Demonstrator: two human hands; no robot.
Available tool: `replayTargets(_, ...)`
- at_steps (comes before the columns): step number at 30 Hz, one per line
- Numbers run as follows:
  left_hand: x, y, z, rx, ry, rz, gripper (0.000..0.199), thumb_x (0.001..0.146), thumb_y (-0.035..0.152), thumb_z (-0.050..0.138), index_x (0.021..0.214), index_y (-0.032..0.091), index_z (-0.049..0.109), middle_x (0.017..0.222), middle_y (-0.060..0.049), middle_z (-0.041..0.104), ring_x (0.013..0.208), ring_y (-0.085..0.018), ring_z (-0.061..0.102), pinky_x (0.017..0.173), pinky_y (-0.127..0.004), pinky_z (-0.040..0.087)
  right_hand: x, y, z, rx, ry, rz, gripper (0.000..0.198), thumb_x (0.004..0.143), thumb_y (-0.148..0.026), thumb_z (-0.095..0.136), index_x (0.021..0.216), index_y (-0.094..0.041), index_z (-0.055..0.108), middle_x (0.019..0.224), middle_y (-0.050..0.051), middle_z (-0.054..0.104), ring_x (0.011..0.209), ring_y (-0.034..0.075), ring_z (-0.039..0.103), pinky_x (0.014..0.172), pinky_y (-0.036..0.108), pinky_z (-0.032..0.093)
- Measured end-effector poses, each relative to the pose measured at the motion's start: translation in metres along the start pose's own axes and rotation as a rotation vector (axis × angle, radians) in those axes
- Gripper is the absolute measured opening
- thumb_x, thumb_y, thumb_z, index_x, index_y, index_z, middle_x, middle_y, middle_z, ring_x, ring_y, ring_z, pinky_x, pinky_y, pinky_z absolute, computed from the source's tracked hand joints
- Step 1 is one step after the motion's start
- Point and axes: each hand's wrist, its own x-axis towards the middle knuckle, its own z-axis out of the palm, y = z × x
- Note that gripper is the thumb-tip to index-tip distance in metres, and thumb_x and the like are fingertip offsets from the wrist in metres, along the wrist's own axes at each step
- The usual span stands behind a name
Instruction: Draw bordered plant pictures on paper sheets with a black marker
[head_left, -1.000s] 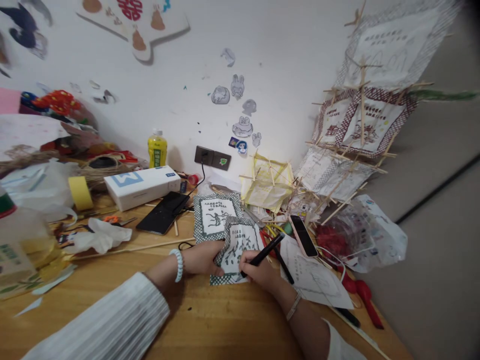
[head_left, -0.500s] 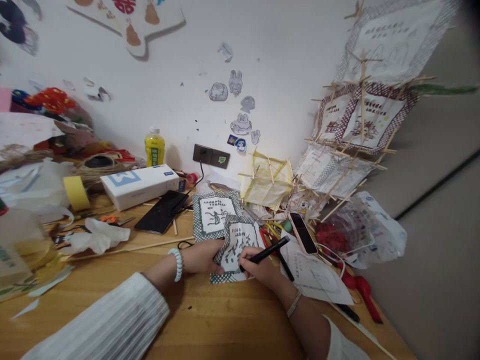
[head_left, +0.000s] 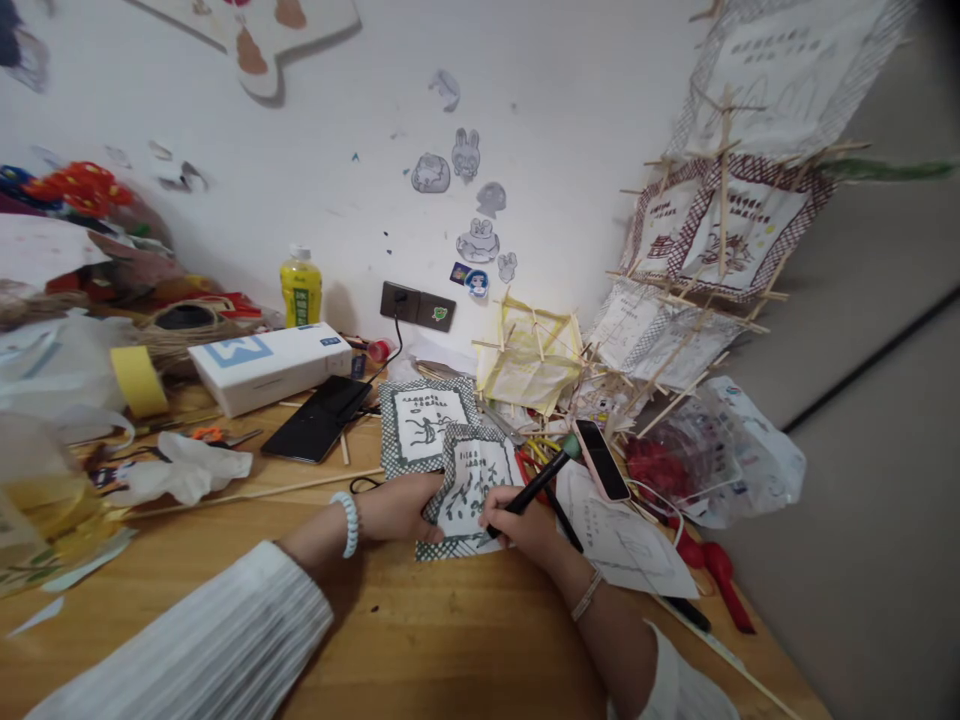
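My right hand [head_left: 521, 520] is closed around a black marker pen [head_left: 536, 482], its tip down at the lower border of a paper drawing [head_left: 472, 490]. This sheet carries dark handwritten characters, a leafy branch and a green-black crosshatched border. At its left edge my left hand [head_left: 401, 508] grips the sheet, the thumb on top and the other fingers partly hidden. Behind it, partly overlapped, lies a second drawing [head_left: 424, 420] with a similar border. A sheet with a faint sketch [head_left: 626, 540] rests to the right of my right hand.
A pink-edged phone [head_left: 602, 460] lies at the right, near red balloons [head_left: 720, 580]. Stick-and-paper lanterns [head_left: 529, 355] stand against the wall. At the left are a black tablet-like device [head_left: 316, 418], a white box [head_left: 270, 368], yellow tape [head_left: 139, 382] and a yellow drink bottle [head_left: 301, 290].
The view has shifted slightly. My right hand and the marker have moved a little along the lower border, where more hatching lines show. My left hand keeps its hold on the paper.
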Motion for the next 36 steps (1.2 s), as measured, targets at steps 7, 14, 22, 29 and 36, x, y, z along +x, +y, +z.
replayTargets(7,0.0002,-0.0005,0.0003,-0.001,-0.006,-0.002,0.039,0.066,0.025,0.069,0.103,0.018,0.057,0.110,-0.006,0.065,0.096,-0.026,0.058,0.082,-0.030,0.045,-0.0002,-0.0011,0.0017,0.000,0.015,0.022,0.010,0.074,-0.017,0.056,0.063,-0.018,0.059,0.051,-0.006,0.054,0.046,0.009,0.051,0.046,0.018,0.034)
replayTargets(14,0.0002,-0.0020,0.0016,-0.016,0.004,0.008,0.041,0.065,0.024,0.070,0.103,0.019,0.056,0.110,-0.005,0.065,0.097,-0.025,0.058,0.083,-0.030,0.044,0.0012,0.0001,0.0030,-0.024,-0.007,-0.045,0.011,0.072,-0.016,0.055,0.061,-0.018,0.057,0.049,-0.006,0.051,0.045,0.009,0.048,0.046,0.018,0.033)
replayTargets(22,0.0003,-0.0028,0.0021,-0.019,0.004,0.005,0.042,0.065,0.025,0.069,0.105,0.018,0.056,0.110,-0.006,0.065,0.098,-0.026,0.058,0.084,-0.031,0.045,-0.0001,-0.0014,-0.0037,-0.068,-0.010,-0.034,0.011,0.066,-0.014,0.055,0.058,-0.019,0.058,0.053,-0.005,0.054,0.054,0.011,0.050,0.051,0.020,0.033)
replayTargets(29,-0.0002,-0.0020,0.0024,-0.011,0.007,-0.008,0.039,0.066,0.026,0.069,0.102,0.019,0.056,0.109,-0.006,0.065,0.097,-0.026,0.058,0.082,-0.030,0.045,0.0009,0.0042,-0.0055,-0.058,0.020,-0.019,0.012,0.071,-0.017,0.053,0.061,-0.019,0.058,0.053,-0.005,0.054,0.047,0.010,0.048,0.046,0.019,0.033)
replayTargets(36,0.0000,-0.0028,0.0026,-0.012,0.000,-0.009,0.040,0.067,0.026,0.069,0.103,0.019,0.055,0.110,-0.006,0.064,0.098,-0.025,0.058,0.083,-0.030,0.045,0.0023,0.0067,-0.0045,-0.082,0.036,0.013,0.011,0.074,-0.018,0.056,0.064,-0.019,0.059,0.052,-0.007,0.054,0.049,0.009,0.052,0.049,0.017,0.036)
